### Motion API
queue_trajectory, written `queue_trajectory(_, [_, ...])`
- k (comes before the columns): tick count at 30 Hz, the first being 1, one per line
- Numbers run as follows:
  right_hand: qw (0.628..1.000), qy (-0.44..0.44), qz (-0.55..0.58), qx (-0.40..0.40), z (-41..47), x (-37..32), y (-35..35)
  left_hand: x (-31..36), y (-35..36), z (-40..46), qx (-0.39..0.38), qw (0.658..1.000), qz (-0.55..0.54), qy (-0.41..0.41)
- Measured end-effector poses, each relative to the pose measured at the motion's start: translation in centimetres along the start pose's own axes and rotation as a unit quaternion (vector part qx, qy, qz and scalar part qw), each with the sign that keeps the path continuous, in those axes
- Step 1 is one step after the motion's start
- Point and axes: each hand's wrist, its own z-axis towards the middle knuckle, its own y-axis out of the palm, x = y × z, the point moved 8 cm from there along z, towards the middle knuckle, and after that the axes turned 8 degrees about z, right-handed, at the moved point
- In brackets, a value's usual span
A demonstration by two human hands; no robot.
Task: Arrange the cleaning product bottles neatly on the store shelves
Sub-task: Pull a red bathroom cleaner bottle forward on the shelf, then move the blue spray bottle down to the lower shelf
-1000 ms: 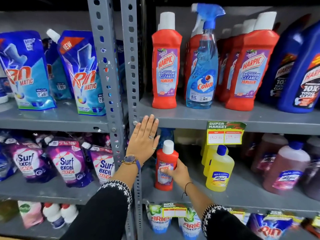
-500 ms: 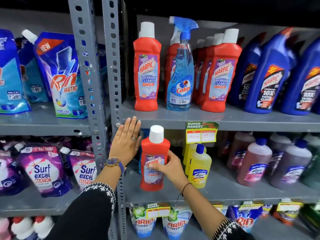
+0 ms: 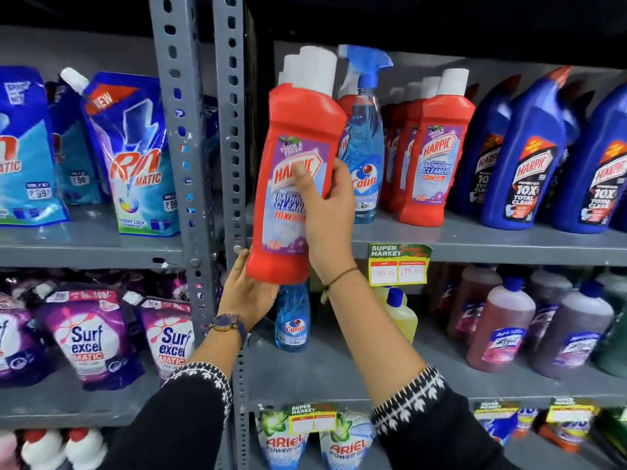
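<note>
A red Harpic bathroom cleaner bottle (image 3: pixel 295 178) with a white cap is held up in front of the upper shelf (image 3: pixel 475 244), tilted slightly. My right hand (image 3: pixel 325 212) grips its middle across the label. My left hand (image 3: pixel 246 293) cups its base from below. Behind it on the upper shelf stand a blue Colin spray bottle (image 3: pixel 364 157), more red Harpic bottles (image 3: pixel 436 161) and blue Harpic bottles (image 3: pixel 529 164). A smaller Colin bottle (image 3: pixel 292 320) stands on the lower shelf (image 3: pixel 322 371) under the held bottle.
Grey slotted uprights (image 3: pixel 183 164) split the shelving. Rin pouches (image 3: pixel 135 157) and Surf Excel pouches (image 3: pixel 88 334) fill the left bay. Yellow bottles (image 3: pixel 400 317) and brown and purple floor cleaner bottles (image 3: pixel 498 327) sit lower right. Ariel pouches (image 3: pixel 285 442) are at the bottom.
The red Harpic bottle has been lifted from the lower shelf up to the level of the upper shelf. My left hand left the upright and now supports the bottle's base.
</note>
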Motion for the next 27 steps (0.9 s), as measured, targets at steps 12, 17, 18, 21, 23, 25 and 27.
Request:
queue_trajectory(12, [0.991, -0.071, -0.093, 0.06, 7.4, 0.3, -0.2, 1.7, -4.3, -1.2, 0.259, 0.957, 0.119, 0.05])
queue_trajectory(17, [0.992, -0.049, -0.111, 0.048, 8.2, 2.6, -0.4, 1.8, -4.3, -1.4, 0.275, 0.953, 0.116, 0.051])
queue_trajectory(18, [0.992, -0.04, -0.111, 0.046, 8.3, 3.1, -0.5, 1.8, -4.4, -1.4, 0.277, 0.953, 0.115, 0.05])
queue_trajectory(21, [0.992, -0.028, -0.117, 0.041, 8.6, 3.9, -0.5, 1.8, -4.5, -1.4, 0.284, 0.95, 0.118, 0.05])
queue_trajectory(23, [0.992, -0.024, -0.12, 0.038, 8.7, 4.0, -0.4, 1.8, -4.4, -1.4, 0.283, 0.951, 0.115, 0.051])
queue_trajectory(25, [0.991, -0.028, -0.124, 0.042, 8.6, 4.0, -0.5, 1.7, -4.4, -1.3, 0.281, 0.952, 0.114, 0.05])
queue_trajectory(27, [0.99, -0.034, -0.13, 0.05, 8.5, 3.9, -0.5, 1.6, -4.5, -1.1, 0.274, 0.955, 0.108, 0.045])
